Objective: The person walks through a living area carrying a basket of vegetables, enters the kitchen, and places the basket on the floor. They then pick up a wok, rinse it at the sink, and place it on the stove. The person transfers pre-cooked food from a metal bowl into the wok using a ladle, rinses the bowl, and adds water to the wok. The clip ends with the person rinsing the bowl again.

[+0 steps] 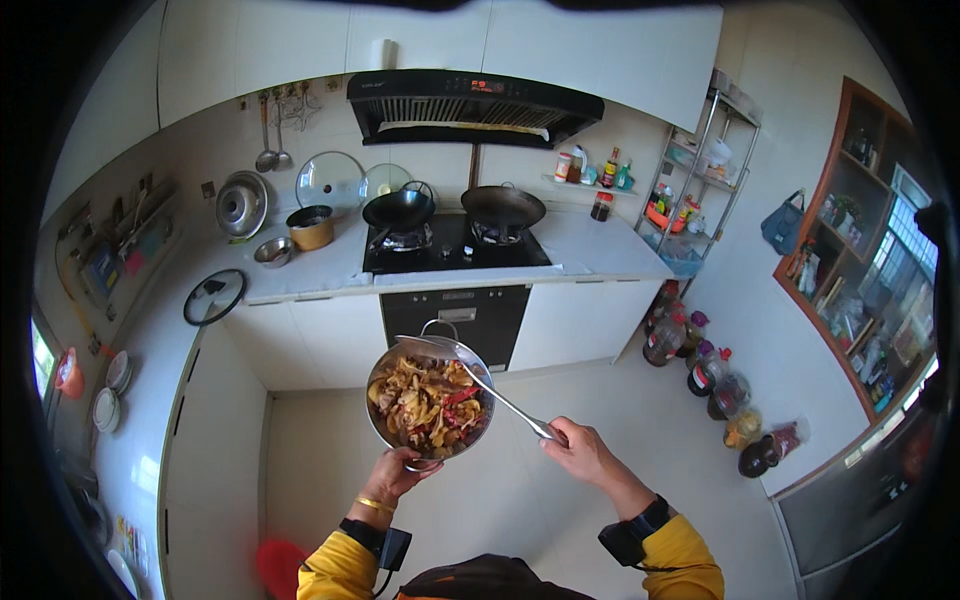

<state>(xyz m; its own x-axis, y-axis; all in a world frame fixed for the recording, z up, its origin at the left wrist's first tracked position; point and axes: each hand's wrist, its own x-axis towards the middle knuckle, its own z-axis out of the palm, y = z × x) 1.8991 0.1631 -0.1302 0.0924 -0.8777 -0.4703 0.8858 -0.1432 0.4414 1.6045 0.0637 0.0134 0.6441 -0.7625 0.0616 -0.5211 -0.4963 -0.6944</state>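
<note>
My left hand (395, 475) grips the near handle of a round metal pan (370, 409) and holds it above the floor. Cooked food (427, 405) in brown pieces with bits of red chili fills the pan. A second loop handle (439, 324) stands up at the pan's far side. In my right hand (581, 450) is the handle of a metal cooking spatula (504, 401). Its blade (426, 346) lies across the pan's far rim, over the edge of the food.
Ahead, a gas cooktop (459, 259) carries a wok with a long handle (397, 210) and another wok (503, 207). A black range hood (476, 105) hangs above. A glass lid (215, 297) lies at the counter's corner. Several jars (665, 341) line the right wall.
</note>
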